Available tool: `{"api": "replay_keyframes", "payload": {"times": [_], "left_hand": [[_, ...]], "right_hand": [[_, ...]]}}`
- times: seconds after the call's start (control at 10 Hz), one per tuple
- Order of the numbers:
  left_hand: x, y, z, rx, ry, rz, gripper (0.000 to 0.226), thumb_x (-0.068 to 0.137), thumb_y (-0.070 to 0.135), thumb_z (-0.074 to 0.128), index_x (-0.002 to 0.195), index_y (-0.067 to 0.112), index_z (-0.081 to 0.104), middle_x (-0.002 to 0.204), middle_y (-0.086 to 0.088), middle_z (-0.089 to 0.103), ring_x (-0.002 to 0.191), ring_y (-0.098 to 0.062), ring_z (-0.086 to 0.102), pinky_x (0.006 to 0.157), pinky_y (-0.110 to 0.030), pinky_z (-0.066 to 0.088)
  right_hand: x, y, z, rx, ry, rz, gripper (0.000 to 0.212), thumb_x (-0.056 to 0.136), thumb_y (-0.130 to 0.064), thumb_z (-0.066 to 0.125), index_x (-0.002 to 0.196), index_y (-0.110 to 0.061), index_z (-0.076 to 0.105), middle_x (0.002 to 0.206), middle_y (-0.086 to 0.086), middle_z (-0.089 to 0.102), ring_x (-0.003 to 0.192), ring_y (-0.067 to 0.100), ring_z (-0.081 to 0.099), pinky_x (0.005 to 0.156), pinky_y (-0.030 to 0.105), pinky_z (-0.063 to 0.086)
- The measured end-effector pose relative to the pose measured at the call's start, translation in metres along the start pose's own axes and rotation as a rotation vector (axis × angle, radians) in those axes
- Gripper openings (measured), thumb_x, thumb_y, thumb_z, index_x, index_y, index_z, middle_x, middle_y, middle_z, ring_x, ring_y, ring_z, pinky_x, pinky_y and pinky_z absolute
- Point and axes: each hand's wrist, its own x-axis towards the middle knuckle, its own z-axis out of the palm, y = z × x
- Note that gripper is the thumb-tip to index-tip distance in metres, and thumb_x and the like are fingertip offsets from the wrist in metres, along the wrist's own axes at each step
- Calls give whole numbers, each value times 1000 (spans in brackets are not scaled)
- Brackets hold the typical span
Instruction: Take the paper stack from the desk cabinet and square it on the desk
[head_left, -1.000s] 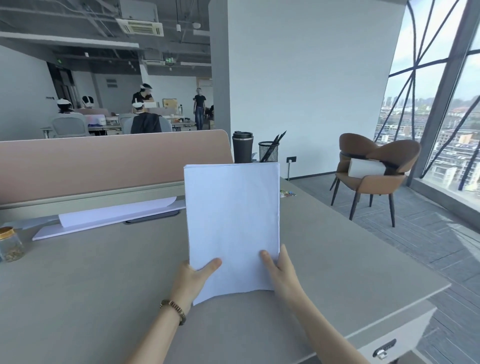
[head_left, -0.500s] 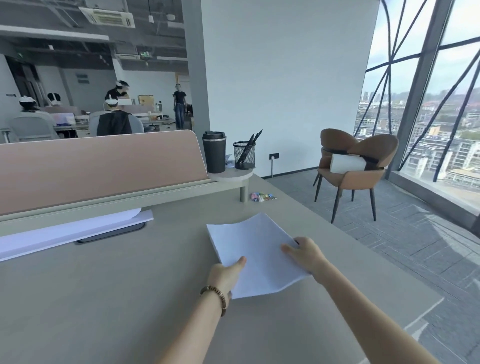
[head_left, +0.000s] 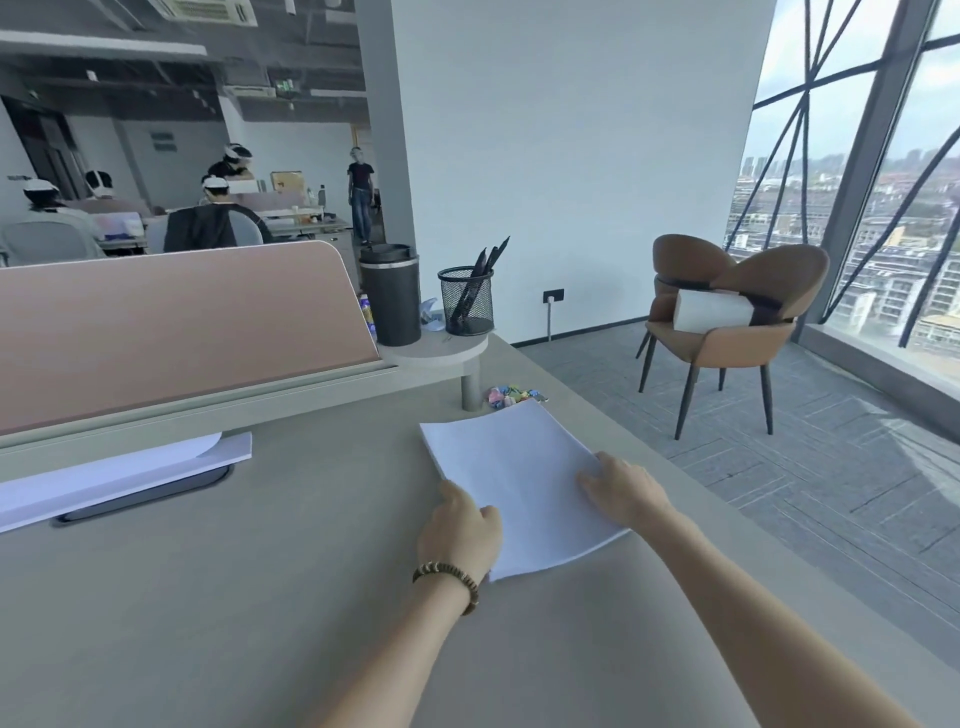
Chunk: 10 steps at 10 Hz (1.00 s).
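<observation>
The white paper stack (head_left: 514, 467) lies flat on the grey desk (head_left: 260, 597), turned slightly, its near edge bowed. My left hand (head_left: 460, 530), with a bead bracelet on the wrist, grips the stack's near left edge, thumb on top. My right hand (head_left: 621, 488) holds the right edge with its fingers spread over the top sheet. The desk cabinet is out of view.
A black mug (head_left: 390, 296) and a mesh pen holder (head_left: 466, 301) stand on a small raised shelf behind the stack. Coloured clips (head_left: 511, 395) lie just beyond it. More sheets (head_left: 119, 473) lie at left under the pink partition (head_left: 171, 332). A brown chair (head_left: 727, 322) stands right.
The stack went from standing upright on its bottom edge to lying flat on the desk, further right. Both hands stayed on it.
</observation>
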Motion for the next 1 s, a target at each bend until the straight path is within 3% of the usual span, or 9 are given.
{"api": "replay_keyframes", "payload": {"times": [0.1, 0.2, 0.3, 0.6, 0.7, 0.8, 0.9, 1.0], "left_hand": [[4, 6, 10, 200, 53, 55, 50, 90, 21, 39, 131, -7, 41, 96, -14, 72, 73, -34, 60, 61, -32, 41], [8, 8, 19, 350, 71, 95, 64, 92, 23, 36, 145, -13, 28, 101, -10, 75, 89, -33, 71, 63, -30, 41], [11, 9, 26, 460, 77, 126, 69, 93, 25, 33, 148, -15, 24, 96, -7, 77, 90, -29, 73, 63, -30, 42], [17, 6, 26, 452, 42, 77, 63, 91, 32, 33, 137, -11, 42, 105, -8, 74, 94, -29, 71, 76, -35, 50], [14, 7, 18, 408, 13, 67, 70, 96, 39, 31, 145, -12, 31, 122, -11, 69, 107, -30, 67, 86, -37, 49], [10, 5, 8, 378, 3, 89, 68, 97, 45, 32, 143, -4, 34, 123, -13, 66, 107, -32, 66, 79, -36, 48], [1, 5, -9, 376, 30, 157, 51, 94, 47, 39, 122, 5, 51, 115, -13, 67, 104, -34, 64, 78, -37, 48], [-14, 3, -31, 334, 60, 196, 38, 92, 44, 44, 106, 11, 56, 111, -10, 65, 105, -32, 62, 85, -39, 50]], "right_hand": [[10, 1, 0, -109, 56, -35, 41, 94, -38, 42, 124, -15, 57, 129, 12, 60, 118, 33, 60, 90, 40, 46], [16, 4, 1, -185, 80, -52, 41, 95, -38, 38, 122, -12, 56, 124, 15, 55, 115, 35, 60, 90, 41, 46], [19, 8, 6, -214, 128, -79, 39, 95, -36, 36, 114, -9, 58, 118, 15, 54, 113, 34, 56, 88, 42, 46], [22, 5, 6, -397, 170, -97, 48, 94, -36, 33, 115, -10, 67, 119, 13, 58, 117, 32, 54, 100, 40, 39], [20, 3, 4, -405, 197, -89, 46, 94, -36, 34, 114, -8, 64, 120, 13, 61, 118, 31, 55, 100, 40, 40], [8, -3, 0, -414, 269, -76, 45, 96, -36, 33, 119, -6, 57, 121, 12, 60, 117, 31, 56, 98, 40, 41], [-8, -14, -8, -423, 331, -105, 44, 99, -39, 31, 114, -8, 59, 119, 13, 59, 113, 32, 55, 94, 41, 42], [-31, -30, -21, -331, 334, -154, 43, 100, -40, 32, 108, -10, 63, 118, 13, 59, 110, 32, 55, 91, 41, 41]]}}
